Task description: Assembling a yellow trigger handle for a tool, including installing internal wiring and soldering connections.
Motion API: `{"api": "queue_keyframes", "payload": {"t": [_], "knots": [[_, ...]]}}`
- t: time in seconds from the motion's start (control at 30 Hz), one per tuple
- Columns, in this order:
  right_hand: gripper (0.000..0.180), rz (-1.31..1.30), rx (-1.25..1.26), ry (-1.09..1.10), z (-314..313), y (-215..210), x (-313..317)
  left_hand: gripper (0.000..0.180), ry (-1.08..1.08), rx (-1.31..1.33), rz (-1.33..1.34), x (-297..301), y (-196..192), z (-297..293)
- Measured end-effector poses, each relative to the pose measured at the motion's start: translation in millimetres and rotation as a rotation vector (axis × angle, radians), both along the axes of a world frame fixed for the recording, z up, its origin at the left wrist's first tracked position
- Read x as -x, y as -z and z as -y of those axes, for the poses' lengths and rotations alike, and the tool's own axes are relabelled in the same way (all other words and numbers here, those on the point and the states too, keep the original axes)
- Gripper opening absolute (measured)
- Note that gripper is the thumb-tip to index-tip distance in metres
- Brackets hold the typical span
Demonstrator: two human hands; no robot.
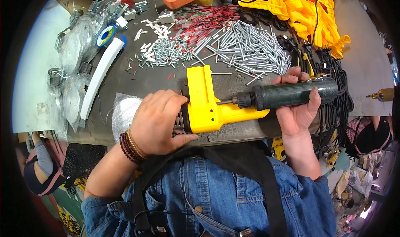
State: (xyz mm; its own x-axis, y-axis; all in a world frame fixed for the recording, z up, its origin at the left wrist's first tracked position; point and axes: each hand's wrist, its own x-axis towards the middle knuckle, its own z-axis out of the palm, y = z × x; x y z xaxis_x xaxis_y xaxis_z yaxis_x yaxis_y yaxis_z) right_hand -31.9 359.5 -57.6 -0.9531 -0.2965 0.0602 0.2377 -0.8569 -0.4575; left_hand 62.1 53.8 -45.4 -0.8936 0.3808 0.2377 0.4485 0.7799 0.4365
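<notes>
1. At the far left of the tabletop (120, 79), plastic-wrapped parts (77, 55) lie beside a white strip (100, 80) and a spool (106, 36).
2. The left hand (155, 118) is clamped on the left end of the yellow casing (200, 112), around its black vented section (180, 119), fingers on the far side and thumb on the near side.
3. Beyond the casing, short screws (164, 53) lie in a loose heap; red leads (208, 20) and long screws (250, 47) lie farther right.
4. The casing is between the hands, near the front edge of the tabletop, its handle pointing right. The driver's shaft (225, 102) meets its right side. The contact point is hidden; whether a screw is engaged cannot be told.
5. The right hand (293, 118) is closed around the green driver (291, 95) from below. The hands are apart.
6. Step in hand: apparently screw-fastening of the casing. The next move calls for a firm left grip and the driver held square to the screw hole.
7. At the right, yellow shells (310, 22) and black cords (333, 122) are piled.
</notes>
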Motion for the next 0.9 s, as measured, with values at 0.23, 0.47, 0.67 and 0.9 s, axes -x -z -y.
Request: {"api": "queue_keyframes", "payload": {"t": [0.23,0.47,0.67,0.9], "knots": [[0.031,-0.017,0.005,-0.014,1,2,5,0.072,0.011,-0.003,0.022,5,-2,-3],[0.053,0.011,-0.09,-0.027,-18,-21,19,0.078,0.007,0.012,0.034,-3,-3,2],[0.049,-0.238,-1.48,0.83,-192,-87,126,0.089,-0.045,0.118,-0.037,-15,-17,15],[0.034,-1.629,-2.353,0.343,-94,-49,140,0.065,0.004,0.032,-0.085,-13,-9,22]]}}
